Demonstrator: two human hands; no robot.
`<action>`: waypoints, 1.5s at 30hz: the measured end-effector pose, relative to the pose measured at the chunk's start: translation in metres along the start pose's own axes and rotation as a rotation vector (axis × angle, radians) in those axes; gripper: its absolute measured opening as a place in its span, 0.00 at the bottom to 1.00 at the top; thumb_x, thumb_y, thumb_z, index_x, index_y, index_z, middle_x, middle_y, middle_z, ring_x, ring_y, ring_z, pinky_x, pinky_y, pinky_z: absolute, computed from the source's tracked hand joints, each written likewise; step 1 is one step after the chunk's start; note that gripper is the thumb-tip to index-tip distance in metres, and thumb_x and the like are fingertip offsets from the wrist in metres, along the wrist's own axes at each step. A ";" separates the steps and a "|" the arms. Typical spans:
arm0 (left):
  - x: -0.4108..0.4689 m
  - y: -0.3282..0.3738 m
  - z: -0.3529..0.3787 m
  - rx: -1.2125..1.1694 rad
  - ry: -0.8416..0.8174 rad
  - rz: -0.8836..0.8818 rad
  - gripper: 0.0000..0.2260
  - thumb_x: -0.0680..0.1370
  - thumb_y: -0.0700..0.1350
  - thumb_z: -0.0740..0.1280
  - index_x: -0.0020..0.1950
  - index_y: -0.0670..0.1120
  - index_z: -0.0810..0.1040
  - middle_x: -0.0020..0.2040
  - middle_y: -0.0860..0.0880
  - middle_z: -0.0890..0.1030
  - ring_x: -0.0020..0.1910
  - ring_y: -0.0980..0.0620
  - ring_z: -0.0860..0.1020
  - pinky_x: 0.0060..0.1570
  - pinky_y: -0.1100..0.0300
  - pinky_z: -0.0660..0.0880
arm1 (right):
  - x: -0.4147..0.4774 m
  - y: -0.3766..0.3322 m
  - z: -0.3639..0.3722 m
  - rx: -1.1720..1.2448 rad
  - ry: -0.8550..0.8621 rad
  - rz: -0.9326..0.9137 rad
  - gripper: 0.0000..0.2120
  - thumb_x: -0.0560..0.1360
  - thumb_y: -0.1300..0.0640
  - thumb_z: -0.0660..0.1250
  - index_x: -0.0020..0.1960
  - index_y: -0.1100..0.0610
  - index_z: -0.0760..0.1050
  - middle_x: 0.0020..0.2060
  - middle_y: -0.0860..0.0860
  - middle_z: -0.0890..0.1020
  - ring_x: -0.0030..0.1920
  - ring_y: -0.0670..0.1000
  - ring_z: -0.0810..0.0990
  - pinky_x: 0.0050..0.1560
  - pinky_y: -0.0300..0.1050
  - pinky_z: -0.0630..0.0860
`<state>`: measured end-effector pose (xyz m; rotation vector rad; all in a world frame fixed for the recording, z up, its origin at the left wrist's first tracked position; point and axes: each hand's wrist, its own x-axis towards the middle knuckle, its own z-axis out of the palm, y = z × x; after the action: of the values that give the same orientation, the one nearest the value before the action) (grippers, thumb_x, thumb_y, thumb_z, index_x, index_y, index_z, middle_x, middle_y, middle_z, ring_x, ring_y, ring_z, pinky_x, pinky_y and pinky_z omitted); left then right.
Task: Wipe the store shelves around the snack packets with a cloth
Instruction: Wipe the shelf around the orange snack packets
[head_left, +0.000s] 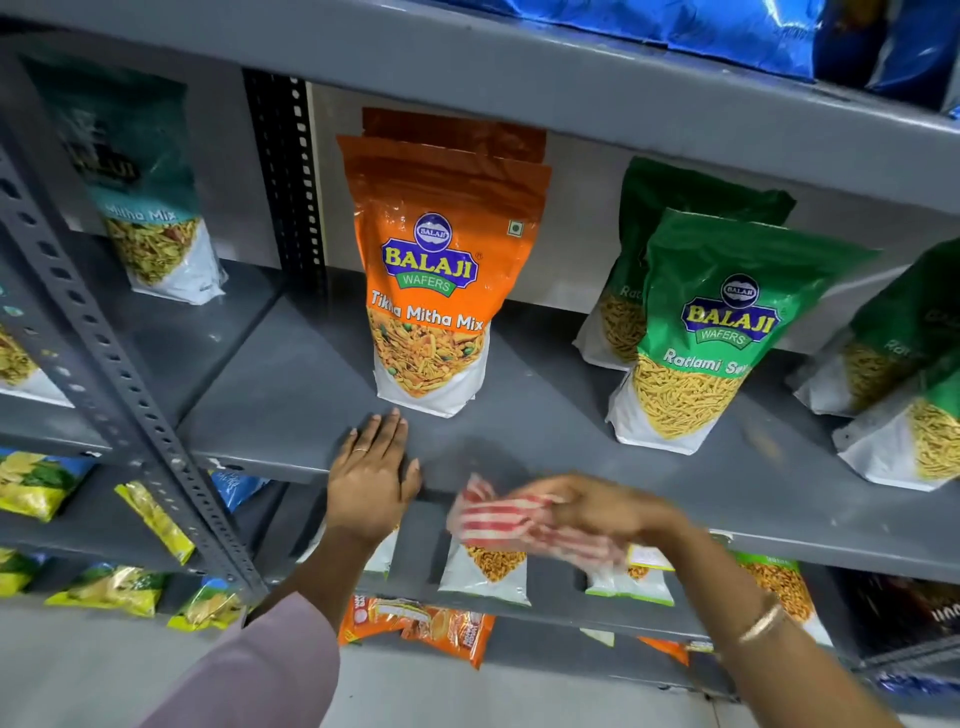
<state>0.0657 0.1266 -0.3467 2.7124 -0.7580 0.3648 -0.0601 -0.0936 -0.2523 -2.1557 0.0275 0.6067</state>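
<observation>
A grey metal shelf (545, 415) carries an upright orange Tikha Mitha Mix packet (434, 291) with more orange packets behind it, and green Ratlami Sev packets (711, 332) to its right. My left hand (371, 473) lies flat and open on the shelf's front edge, just below the orange packet. My right hand (602, 512) is blurred at the front lip of the shelf, closed around a red-and-white striped cloth (498, 514) that sticks out to its left.
A perforated grey upright (104, 364) stands at the left, with a teal Mitha Mix packet (150, 208) in the neighbouring bay. Blue packets (727, 31) sit on the shelf above. Lower shelves hold small snack packets (483, 571) and yellow-green bags (119, 587).
</observation>
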 end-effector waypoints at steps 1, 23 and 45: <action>0.000 0.000 0.000 -0.001 -0.003 -0.004 0.24 0.75 0.50 0.53 0.60 0.38 0.79 0.60 0.41 0.79 0.60 0.42 0.77 0.64 0.51 0.60 | -0.008 -0.004 -0.011 0.128 -0.030 -0.018 0.17 0.73 0.60 0.64 0.62 0.56 0.76 0.56 0.51 0.83 0.57 0.48 0.80 0.60 0.39 0.75; -0.001 -0.002 0.000 0.000 -0.074 -0.010 0.26 0.75 0.52 0.51 0.61 0.37 0.77 0.62 0.40 0.77 0.63 0.41 0.74 0.66 0.51 0.58 | 0.024 0.044 0.024 -0.890 0.625 0.065 0.33 0.76 0.52 0.46 0.76 0.50 0.35 0.77 0.52 0.49 0.77 0.55 0.45 0.78 0.55 0.49; -0.011 0.133 -0.002 -0.064 -0.062 0.325 0.35 0.79 0.61 0.39 0.72 0.37 0.62 0.74 0.40 0.62 0.76 0.49 0.47 0.71 0.51 0.47 | -0.092 0.092 -0.054 -0.501 0.509 0.447 0.28 0.76 0.63 0.57 0.68 0.36 0.65 0.70 0.55 0.72 0.65 0.61 0.74 0.62 0.49 0.72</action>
<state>-0.0149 0.0237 -0.3194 2.5495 -1.2110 0.3222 -0.1403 -0.2097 -0.2548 -2.7702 0.7155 0.3066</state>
